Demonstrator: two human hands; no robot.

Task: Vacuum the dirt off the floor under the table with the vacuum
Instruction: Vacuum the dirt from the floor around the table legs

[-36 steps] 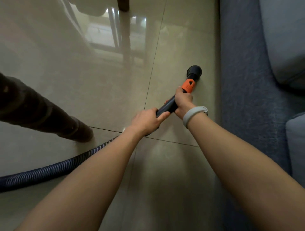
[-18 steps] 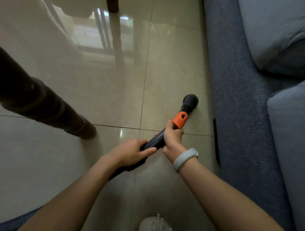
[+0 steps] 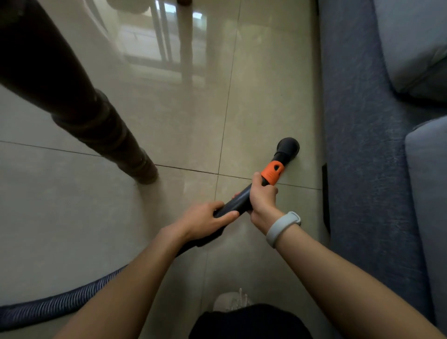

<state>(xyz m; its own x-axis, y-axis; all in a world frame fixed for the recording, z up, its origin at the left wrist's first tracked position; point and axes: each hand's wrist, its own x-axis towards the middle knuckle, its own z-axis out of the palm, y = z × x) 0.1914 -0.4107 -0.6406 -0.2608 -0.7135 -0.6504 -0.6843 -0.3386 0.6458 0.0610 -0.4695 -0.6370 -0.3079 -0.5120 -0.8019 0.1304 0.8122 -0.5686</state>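
Both hands hold the black vacuum wand (image 3: 238, 202), which slants up to the right over the beige tiled floor (image 3: 183, 135). My left hand (image 3: 205, 219) grips its lower end. My right hand (image 3: 262, 197), with a pale wristband, grips just below the orange collar (image 3: 272, 174). The round black nozzle (image 3: 287, 146) rests on the tile close to the blue sofa base. The ribbed blue hose (image 3: 55, 306) trails off to the lower left. No dirt is visible on the floor.
A dark wooden table leg (image 3: 96, 130) stands on the tiles at the left. A second leg (image 3: 184, 2) shows at the top edge. The blue sofa (image 3: 367, 145) runs along the right side. My white shoe (image 3: 232, 301) is at the bottom centre.
The wand and both hands have come back toward me along the sofa edge over the last second. The view has shifted, and more of the hose shows at the lower left.
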